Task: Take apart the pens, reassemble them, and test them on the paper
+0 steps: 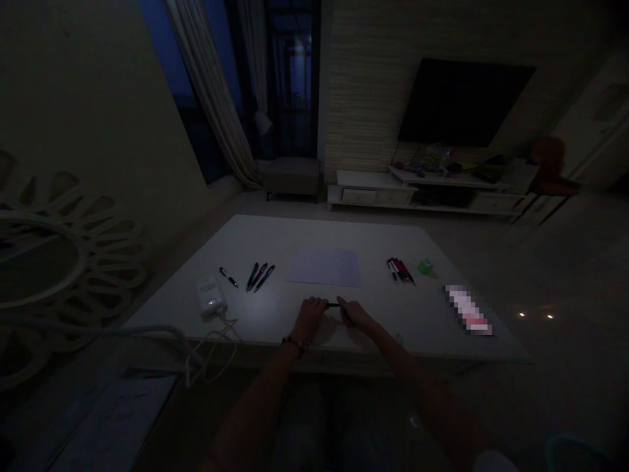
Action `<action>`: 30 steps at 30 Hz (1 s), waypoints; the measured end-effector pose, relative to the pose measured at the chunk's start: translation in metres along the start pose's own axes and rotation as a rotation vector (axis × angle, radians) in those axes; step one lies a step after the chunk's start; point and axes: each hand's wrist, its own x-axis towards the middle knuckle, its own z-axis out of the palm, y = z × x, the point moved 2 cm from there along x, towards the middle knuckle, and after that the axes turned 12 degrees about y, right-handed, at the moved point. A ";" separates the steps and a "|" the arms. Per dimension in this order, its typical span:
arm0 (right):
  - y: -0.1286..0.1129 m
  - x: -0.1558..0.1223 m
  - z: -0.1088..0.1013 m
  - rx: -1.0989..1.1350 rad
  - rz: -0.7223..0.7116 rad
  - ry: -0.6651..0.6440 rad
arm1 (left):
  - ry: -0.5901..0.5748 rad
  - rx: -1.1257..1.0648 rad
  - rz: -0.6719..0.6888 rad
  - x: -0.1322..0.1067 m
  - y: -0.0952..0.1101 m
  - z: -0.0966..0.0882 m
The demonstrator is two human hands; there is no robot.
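Left hand (309, 320) and right hand (354, 316) were close together near the front edge of the white worktop (246, 242), w/ a short dark pen (334, 305) lying crosswise btwn them. Fingers (319, 303) of both hands looked closed on it, left at one end, right at the other, though the dim light hid the exact grip. A dark beaded bracelet (293, 343) sat on the left wrist. Further back on the worktop lay a sheet of paper (324, 267), w/ three pens (260, 276) slanting just left of it and a single black pen (228, 277) beyond those. Right of the paper was a tight bunch of pens (400, 271), then a small green object (425, 266), too small to ID. A pixelated pink-and-white pack (468, 310) lay near the right edge. A white plug-in unit (211, 296) stood at the left, its white cable (219, 337) trailing over the front edge. Beyond the worktop was a pale floor (580, 275) w/ two small light spots, a low white TV cabinet (373, 195) w/ clutter on top, and a wall-mounted TV (464, 101), off, on a striped wall (358, 85). Left of that were a low bench (289, 176), a long curtain (206, 85), and a sunburst mirror (98, 262).
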 end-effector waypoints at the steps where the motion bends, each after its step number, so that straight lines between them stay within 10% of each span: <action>1: -0.001 -0.001 -0.002 -0.010 -0.035 0.002 | -0.001 0.001 -0.003 0.000 0.000 0.000; 5: -0.009 -0.002 -0.008 -0.048 -0.264 0.054 | -0.011 -0.022 0.005 0.000 0.000 0.000; 30: -0.013 -0.009 -0.002 -0.066 -0.304 0.110 | 0.000 -0.009 0.036 -0.002 -0.001 0.003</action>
